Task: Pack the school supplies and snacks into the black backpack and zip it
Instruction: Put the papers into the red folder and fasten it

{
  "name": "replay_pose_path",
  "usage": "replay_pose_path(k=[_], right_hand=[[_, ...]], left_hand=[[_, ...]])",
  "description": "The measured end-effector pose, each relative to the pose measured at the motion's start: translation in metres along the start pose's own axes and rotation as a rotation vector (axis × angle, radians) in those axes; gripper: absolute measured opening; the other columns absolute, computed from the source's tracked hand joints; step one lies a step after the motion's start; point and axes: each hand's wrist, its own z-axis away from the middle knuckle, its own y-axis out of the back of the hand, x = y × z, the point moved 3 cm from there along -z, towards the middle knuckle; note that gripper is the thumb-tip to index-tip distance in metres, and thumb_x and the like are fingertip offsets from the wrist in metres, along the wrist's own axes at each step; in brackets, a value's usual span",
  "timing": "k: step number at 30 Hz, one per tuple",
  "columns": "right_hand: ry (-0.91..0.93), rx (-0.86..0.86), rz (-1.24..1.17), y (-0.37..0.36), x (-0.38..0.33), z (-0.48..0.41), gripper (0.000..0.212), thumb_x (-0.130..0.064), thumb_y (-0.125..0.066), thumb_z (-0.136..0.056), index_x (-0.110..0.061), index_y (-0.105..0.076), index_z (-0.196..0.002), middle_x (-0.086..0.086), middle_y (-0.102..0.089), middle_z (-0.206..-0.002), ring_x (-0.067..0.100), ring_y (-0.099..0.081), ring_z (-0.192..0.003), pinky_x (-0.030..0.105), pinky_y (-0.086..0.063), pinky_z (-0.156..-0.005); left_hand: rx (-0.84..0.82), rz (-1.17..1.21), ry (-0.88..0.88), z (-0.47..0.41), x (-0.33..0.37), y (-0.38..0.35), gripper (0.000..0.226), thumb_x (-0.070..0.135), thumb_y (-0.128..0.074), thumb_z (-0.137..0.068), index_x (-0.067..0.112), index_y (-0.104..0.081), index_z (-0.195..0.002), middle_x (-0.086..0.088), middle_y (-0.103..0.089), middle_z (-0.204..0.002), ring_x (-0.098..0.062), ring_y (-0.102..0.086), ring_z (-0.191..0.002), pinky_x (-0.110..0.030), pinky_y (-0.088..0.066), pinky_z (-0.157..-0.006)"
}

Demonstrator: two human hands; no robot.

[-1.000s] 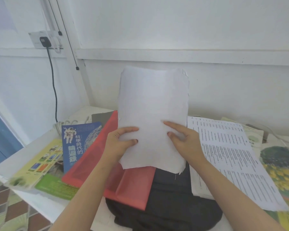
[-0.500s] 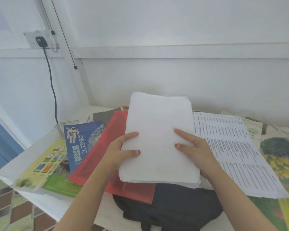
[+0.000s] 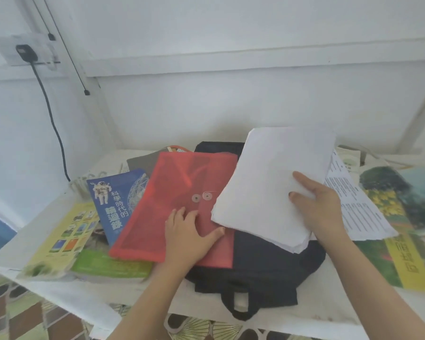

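The black backpack (image 3: 268,263) lies flat on the white table, its handle loop toward me. A red string-tie envelope folder (image 3: 172,202) lies across the backpack's left part. My left hand (image 3: 189,236) rests on the folder's lower right area, thumb spread out to the right. A thick stack of white paper (image 3: 268,182) is tilted over the backpack's right side. My right hand (image 3: 322,212) grips the stack at its right edge, thumb and a finger on top. Most of the backpack is hidden under the folder and the stack.
A blue astronaut book (image 3: 113,200) and yellow-green booklets (image 3: 59,239) lie left of the folder. A printed sheet (image 3: 356,207) and a green-yellow book (image 3: 402,217) lie at the right. A black cable (image 3: 52,119) hangs from a wall socket. The table's front edge (image 3: 84,303) is near me.
The paper stack came down from upright to nearly flat and shifted right. My left hand let go of it and moved onto the red folder. My right hand still holds the stack.
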Motion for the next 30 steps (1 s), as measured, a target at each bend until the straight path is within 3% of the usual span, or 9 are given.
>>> replay_pose_path(k=[5, 8, 10, 13, 16, 18, 22, 26, 30], right_hand=[[0.063, 0.19, -0.074, 0.024, -0.016, 0.01, 0.044, -0.009, -0.057, -0.09, -0.02, -0.054, -0.132, -0.006, -0.051, -0.135, 0.01, -0.047, -0.119, 0.018, -0.032, -0.099], [0.1, 0.306, -0.147, 0.035, -0.03, 0.016, 0.045, -0.007, -0.057, -0.089, -0.02, -0.054, -0.132, -0.013, -0.052, -0.129, 0.002, -0.047, -0.113, 0.015, -0.033, -0.098], [0.132, 0.354, -0.174, 0.04, -0.041, 0.019, 0.046, -0.007, -0.056, -0.089, -0.02, -0.054, -0.133, -0.015, -0.051, -0.126, 0.002, -0.048, -0.113, 0.016, -0.035, -0.1], [0.17, 0.382, -0.152, 0.043, -0.051, 0.022, 0.046, -0.007, -0.055, -0.089, -0.02, -0.053, -0.134, -0.011, -0.052, -0.132, 0.0, -0.047, -0.113, 0.011, -0.034, -0.098], [0.202, 0.387, -0.055, 0.041, -0.052, 0.028, 0.046, -0.007, -0.053, -0.09, -0.018, -0.051, -0.135, -0.007, -0.051, -0.136, -0.004, -0.043, -0.109, -0.008, -0.028, -0.081], [0.231, 0.386, 0.053, 0.04, -0.051, 0.034, 0.046, -0.006, -0.051, -0.091, -0.017, -0.051, -0.135, -0.003, -0.054, -0.134, -0.003, -0.044, -0.102, -0.012, -0.026, -0.072], [0.313, 0.341, 0.279, 0.036, -0.045, 0.046, 0.046, -0.001, -0.046, -0.093, -0.014, -0.049, -0.137, 0.004, -0.055, -0.134, -0.001, -0.048, -0.081, -0.009, -0.026, -0.068], [0.322, 0.288, 0.39, 0.035, -0.029, 0.053, 0.048, 0.001, -0.045, -0.092, -0.015, -0.048, -0.137, 0.021, -0.063, -0.118, 0.032, -0.061, -0.08, 0.03, -0.046, -0.078], [0.273, 0.246, 0.426, 0.037, -0.018, 0.059, 0.048, 0.0, -0.044, -0.092, -0.015, -0.047, -0.138, 0.021, -0.063, -0.117, 0.035, -0.061, -0.093, 0.036, -0.047, -0.083]], left_hand=[[0.081, 0.32, -0.142, 0.004, 0.011, 0.014, 0.07, 0.068, -0.047, -0.062, 0.023, -0.06, -0.114, 0.007, -0.052, -0.129, -0.019, -0.037, -0.13, -0.041, -0.025, -0.111], [-0.171, 0.607, -0.097, -0.004, 0.032, 0.01, 0.035, 0.042, -0.047, -0.093, 0.024, -0.06, -0.12, 0.012, -0.04, -0.139, -0.012, -0.027, -0.137, -0.024, -0.02, -0.109], [-0.28, 0.462, -0.11, 0.001, 0.038, 0.003, 0.03, 0.037, -0.045, -0.096, 0.032, -0.059, -0.122, 0.004, -0.031, -0.149, -0.016, -0.017, -0.141, -0.032, -0.008, -0.114], [-0.234, 0.287, -0.227, 0.027, 0.044, -0.007, 0.02, 0.046, -0.042, -0.093, 0.053, -0.06, -0.098, -0.001, -0.028, -0.151, -0.019, -0.005, -0.144, -0.049, 0.007, -0.112], [-0.219, -0.019, -0.298, 0.043, 0.044, -0.018, 0.033, 0.058, -0.047, -0.086, 0.052, -0.047, -0.118, -0.01, -0.013, -0.156, -0.03, 0.005, -0.144, -0.059, 0.01, -0.108], [-0.242, -0.129, -0.329, 0.043, 0.048, -0.021, 0.045, 0.06, -0.046, -0.085, 0.053, -0.036, -0.129, -0.012, -0.006, -0.156, -0.034, 0.008, -0.143, -0.064, 0.011, -0.105], [-0.269, -0.165, -0.328, 0.043, 0.047, -0.018, 0.051, 0.058, -0.05, -0.084, 0.053, -0.034, -0.132, -0.014, -0.006, -0.156, -0.036, 0.008, -0.143, -0.065, 0.011, -0.105], [-0.235, -0.218, -0.316, 0.043, 0.039, -0.014, 0.052, 0.057, -0.048, -0.086, 0.045, -0.034, -0.135, -0.013, -0.009, -0.156, -0.036, 0.004, -0.143, -0.064, 0.008, -0.106], [-0.177, -0.219, -0.291, 0.048, 0.032, -0.014, 0.048, 0.046, -0.039, -0.094, 0.036, -0.032, -0.141, -0.011, -0.011, -0.156, -0.035, -0.002, -0.143, -0.061, 0.001, -0.109]])
